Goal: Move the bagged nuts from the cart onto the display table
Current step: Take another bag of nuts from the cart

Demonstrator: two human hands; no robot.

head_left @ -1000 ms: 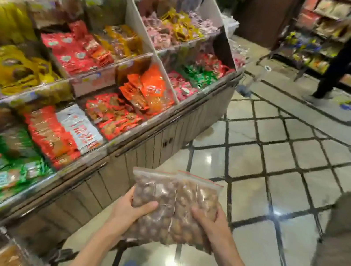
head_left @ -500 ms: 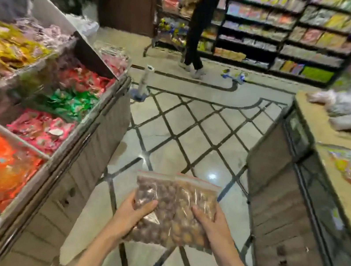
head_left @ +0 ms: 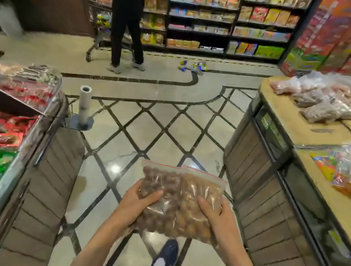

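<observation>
Two clear zip-top plastic bags of brown round nuts are carried side by side, low in the view at about six o'clock, over the glossy beige tiled floor with dark diagonal lines. The left hand clasps the darker bag from its left edge, thumb laid across the top and fingers curled underneath; the right hand grips the paler bag the same way from the right, so both hands are closed around the load. The tan-topped wooden display table stands at about three o'clock, apart from the bags, and already carries a heap of similar clear bags of brownish nuts at two o'clock. A shopping cart is partly visible at eleven o'clock behind a person in black, though whether it is the task's cart cannot be told. By the look of it, this pair is in transit: lifted, not yet set down, with the turn to the table and the placing left.
</observation>
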